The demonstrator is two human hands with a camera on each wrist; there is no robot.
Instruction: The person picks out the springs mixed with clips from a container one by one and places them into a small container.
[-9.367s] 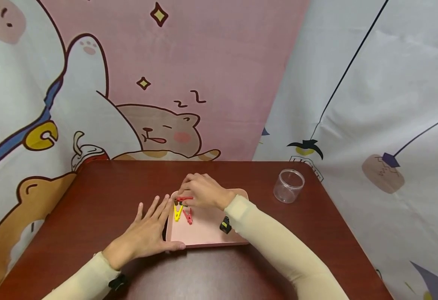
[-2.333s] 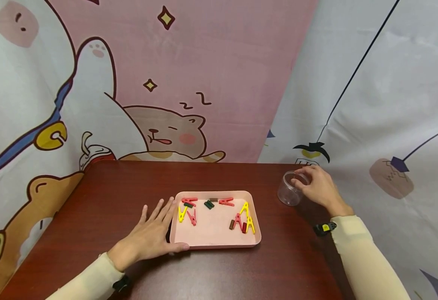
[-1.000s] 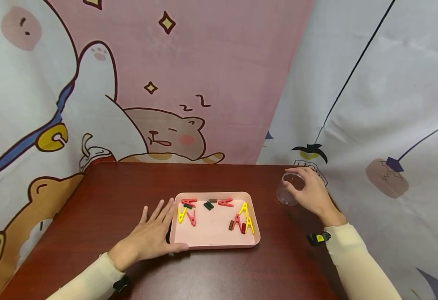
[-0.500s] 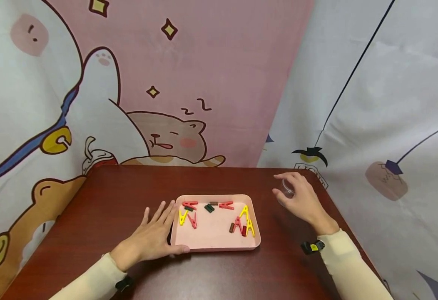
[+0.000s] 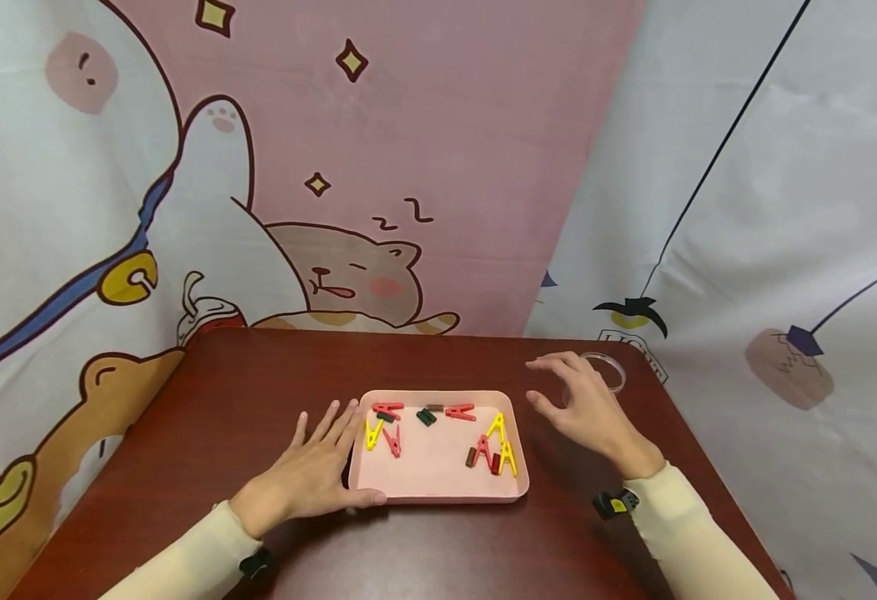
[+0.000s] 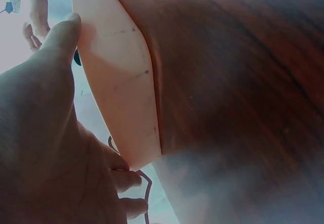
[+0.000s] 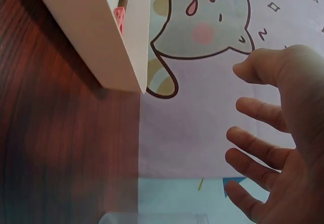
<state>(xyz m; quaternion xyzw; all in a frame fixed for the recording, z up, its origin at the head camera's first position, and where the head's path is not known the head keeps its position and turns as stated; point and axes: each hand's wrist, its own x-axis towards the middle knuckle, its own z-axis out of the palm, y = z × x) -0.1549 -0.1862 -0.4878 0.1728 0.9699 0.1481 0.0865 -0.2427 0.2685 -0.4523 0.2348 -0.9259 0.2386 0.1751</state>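
Observation:
My left hand (image 5: 307, 479) lies with spread, straight fingers against the left side of a pink tray (image 5: 427, 471). In the left wrist view, its thumb and fingers touch the tray wall (image 6: 119, 82). Inside the tray are several plastic clips, among them a yellow clip (image 5: 508, 459) and a red clip (image 5: 459, 412). Small coil-like pieces lie among them, including a dark green piece (image 5: 427, 417) and a brown piece (image 5: 471, 457). Over the table right of the tray, my right hand (image 5: 588, 412) hovers with parted, relaxed fingers, holding nothing.
A clear round jar (image 5: 618, 373) stands at the table's back right, partly hidden behind my right hand. The dark red-brown table (image 5: 438, 550) extends around the tray. A cartoon-printed cloth (image 5: 468, 167) hangs behind its back edge.
My right hand was over the clear jar and has come away from it, left toward the tray, with nothing in it. My left hand stays at the tray. The head view has shifted slightly.

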